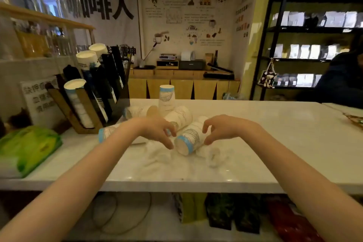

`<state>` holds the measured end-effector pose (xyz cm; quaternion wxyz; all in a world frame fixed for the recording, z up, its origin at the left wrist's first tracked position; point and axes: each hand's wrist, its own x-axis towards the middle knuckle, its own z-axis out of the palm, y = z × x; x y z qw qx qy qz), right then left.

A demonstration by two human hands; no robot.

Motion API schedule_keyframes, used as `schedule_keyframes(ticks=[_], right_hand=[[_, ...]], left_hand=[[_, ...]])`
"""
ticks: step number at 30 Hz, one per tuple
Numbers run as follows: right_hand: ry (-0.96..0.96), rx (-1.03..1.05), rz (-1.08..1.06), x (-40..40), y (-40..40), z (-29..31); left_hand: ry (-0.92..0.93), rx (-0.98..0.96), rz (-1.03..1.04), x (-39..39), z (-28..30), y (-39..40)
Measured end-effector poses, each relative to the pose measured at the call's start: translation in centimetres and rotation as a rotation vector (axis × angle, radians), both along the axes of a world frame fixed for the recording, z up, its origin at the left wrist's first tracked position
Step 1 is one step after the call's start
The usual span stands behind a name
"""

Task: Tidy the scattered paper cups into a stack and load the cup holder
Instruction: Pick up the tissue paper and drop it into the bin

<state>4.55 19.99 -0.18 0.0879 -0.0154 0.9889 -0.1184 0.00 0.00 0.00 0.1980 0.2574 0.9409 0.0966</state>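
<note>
Several white paper cups with blue rims lie scattered on the white counter (275, 143). One cup (188, 139) lies on its side, base towards me, between my two hands. My left hand (157, 129) hovers at its left, fingers curled and apart, holding nothing. My right hand (222, 127) hovers at its right, also with fingers apart. Behind lie a second tipped cup (179, 117), a cup with its brown inside showing (141, 112), and an upside-down standing cup (166, 99). Another cup (106, 133) lies under my left forearm. The slanted cup holder (86, 108) at left carries cup stacks.
A green and white bag (29, 147) sits at the counter's left end. A sign (39, 100) stands behind the holder. A person in dark clothing (341, 78) sits at far right by black shelves. Bags are stored under the counter.
</note>
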Motion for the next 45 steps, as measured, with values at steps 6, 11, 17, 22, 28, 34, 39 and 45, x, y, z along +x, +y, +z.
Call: schedule_keyframes(ticks=[6,11,17,22,28,34,39,45], right_hand=[[-0.035,0.104,-0.033,0.5,0.4,-3.9],[0.114,0.108,-0.047,0.6,0.6,-6.1],[0.224,0.023,-0.036,2.2,1.0,-5.7],[0.308,-0.295,0.017,5.3,1.2,-4.7],[0.093,-0.695,0.006,10.8,0.2,-7.2],[-0.164,-0.721,0.048,14.2,-1.1,-16.3],[-0.345,-0.753,-0.116,14.1,-2.2,-29.7],[-0.446,-0.889,-0.541,12.3,-3.3,-49.8]], left_hand=[[0.060,-0.096,-0.007,-0.3,-5.0,-1.4],[0.293,0.057,0.058,-0.3,-8.1,-2.0],[0.454,0.380,0.243,1.4,-8.9,-3.0],[0.344,0.690,0.277,5.0,-7.0,-2.8],[-0.051,0.786,0.282,12.1,-8.6,-1.3],[-0.154,0.674,0.361,18.1,-18.6,-2.2],[-0.240,0.563,0.568,20.1,-31.2,-3.6],[-0.338,0.513,0.809,19.3,-47.5,-4.3]])
